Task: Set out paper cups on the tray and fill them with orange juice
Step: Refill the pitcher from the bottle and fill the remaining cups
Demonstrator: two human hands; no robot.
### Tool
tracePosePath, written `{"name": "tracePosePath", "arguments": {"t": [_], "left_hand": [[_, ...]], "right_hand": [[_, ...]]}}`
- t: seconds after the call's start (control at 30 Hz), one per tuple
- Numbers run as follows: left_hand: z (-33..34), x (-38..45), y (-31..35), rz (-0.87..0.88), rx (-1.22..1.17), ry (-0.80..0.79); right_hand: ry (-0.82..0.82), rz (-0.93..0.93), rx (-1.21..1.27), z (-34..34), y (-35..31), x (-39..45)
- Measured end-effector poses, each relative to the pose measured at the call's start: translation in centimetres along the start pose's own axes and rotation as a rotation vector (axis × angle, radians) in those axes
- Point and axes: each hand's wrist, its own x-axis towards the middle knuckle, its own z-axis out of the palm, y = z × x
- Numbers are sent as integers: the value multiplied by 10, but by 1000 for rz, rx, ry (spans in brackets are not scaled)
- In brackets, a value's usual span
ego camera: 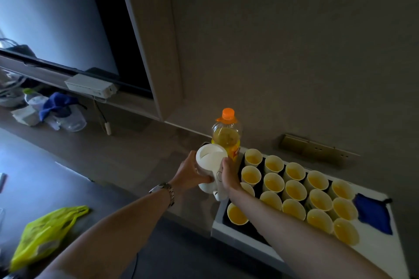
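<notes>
Several paper cups (273,183) holding orange juice stand in rows on a white-rimmed tray (218,225). A juice bottle (226,137) with an orange cap stands upright at the tray's far left corner. In front of the bottle is a white jug (209,158), tilted, with its lid toward me. My left hand (189,174) holds the jug's body from the left. My right hand (229,176) grips its handle on the right, my forearm crossing over the tray's near cups.
A blue cloth (371,213) lies on the tray's right end. A yellow-green plastic bag (43,233) lies on the dark counter at the near left. A large screen (56,18) and clutter with plastic containers (56,111) sit at the far left. The wall is close behind the tray.
</notes>
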Motion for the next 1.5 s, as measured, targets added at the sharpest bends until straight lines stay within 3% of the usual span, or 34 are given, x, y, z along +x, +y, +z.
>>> {"name": "tracePosePath", "arguments": {"t": [0.4,0.73,0.93,1.2,1.5], "left_hand": [[14,21,-24,65,151,-50],[14,32,-36,44,166,-105],[13,25,-34,6,68,-151],[13,8,-32,-96,32,-76],[16,-12,-12,-154,-223,-45]], "right_hand": [[117,160,65,5,42,7],[238,173,-34,21,76,24],[162,94,-173,3,37,4],[21,59,-411,-1,15,18],[74,49,-454,-1,22,6]]}}
